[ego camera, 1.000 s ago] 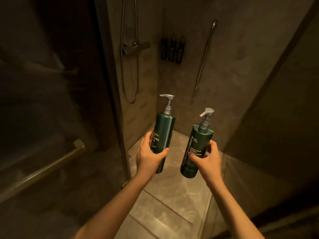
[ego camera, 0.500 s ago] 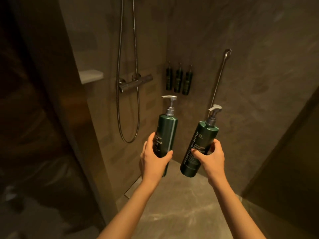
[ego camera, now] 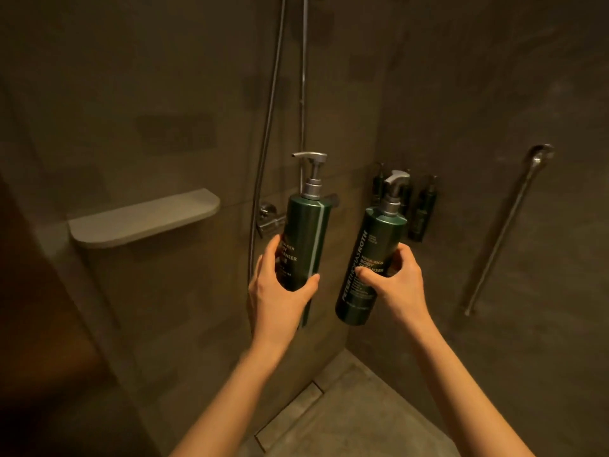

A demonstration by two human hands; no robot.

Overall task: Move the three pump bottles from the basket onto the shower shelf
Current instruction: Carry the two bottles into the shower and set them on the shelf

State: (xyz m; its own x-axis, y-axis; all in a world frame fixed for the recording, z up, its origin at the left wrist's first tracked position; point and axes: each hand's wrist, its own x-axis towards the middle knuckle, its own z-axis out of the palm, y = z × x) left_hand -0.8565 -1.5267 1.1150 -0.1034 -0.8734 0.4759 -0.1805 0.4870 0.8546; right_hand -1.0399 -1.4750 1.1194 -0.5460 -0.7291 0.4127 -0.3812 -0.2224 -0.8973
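The left hand (ego camera: 280,291) is wrapped around the lower body of one green pump bottle (ego camera: 304,239), held upright. The right hand (ego camera: 397,280) grips a second green pump bottle (ego camera: 370,262), tilted slightly. Both bottles hang in the air to the right of the shower shelf (ego camera: 141,219), the left one nearer it. The shelf is bare.
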